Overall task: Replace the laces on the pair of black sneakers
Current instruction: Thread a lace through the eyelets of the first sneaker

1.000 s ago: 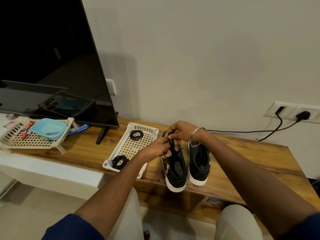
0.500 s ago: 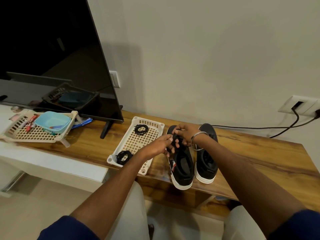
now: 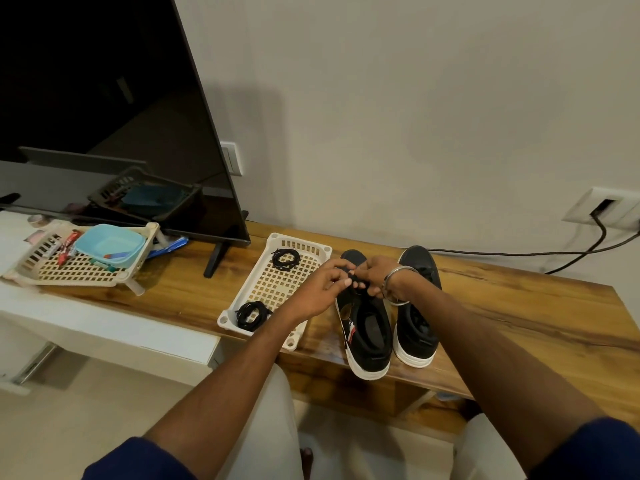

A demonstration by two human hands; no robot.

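Now both hands have dropped onto the left sneaker [image 3: 367, 327]: left hand [image 3: 320, 289] and right hand [image 3: 375, 275] pinch its lace [image 3: 354, 279] over the eyelets; lacing work continues.

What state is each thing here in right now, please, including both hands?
Left hand: pinching the lace.
Right hand: pinching the lace.
Lace: held above the left sneaker.
Left sneaker: upright, being worked on.
Right sneaker: upright, untouched.
Far lace bundle: coiled in the tray.
Near lace bundle: coiled in the tray.
Tray: flat on the table.
TV: off.
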